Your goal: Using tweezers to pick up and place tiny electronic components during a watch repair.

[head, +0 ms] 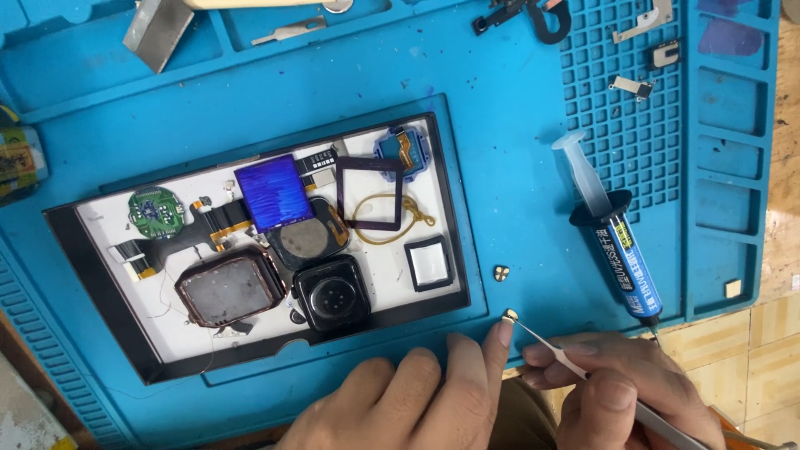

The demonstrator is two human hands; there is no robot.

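My right hand [621, 392] grips slim metal tweezers [550, 346] whose tips pinch a tiny pale part [511, 315] near the front edge of the blue work mat [500, 150]. My left hand [408, 404] rests on the mat's front edge, its forefinger tip touching that same part. A second tiny gold-coloured part [501, 273] lies on the mat just above. A syringe with a blue label and black cap [612, 225] lies to the right, close to my right hand.
A dark-framed white tray [433, 133] holds smartwatch parts: a black case back [332, 293], a brown-rimmed case [228, 289], a blue battery [272, 193], a green round board [155, 212], frames and flex cables. Small metal pieces lie in the mat's grid [642, 87] and top compartments.
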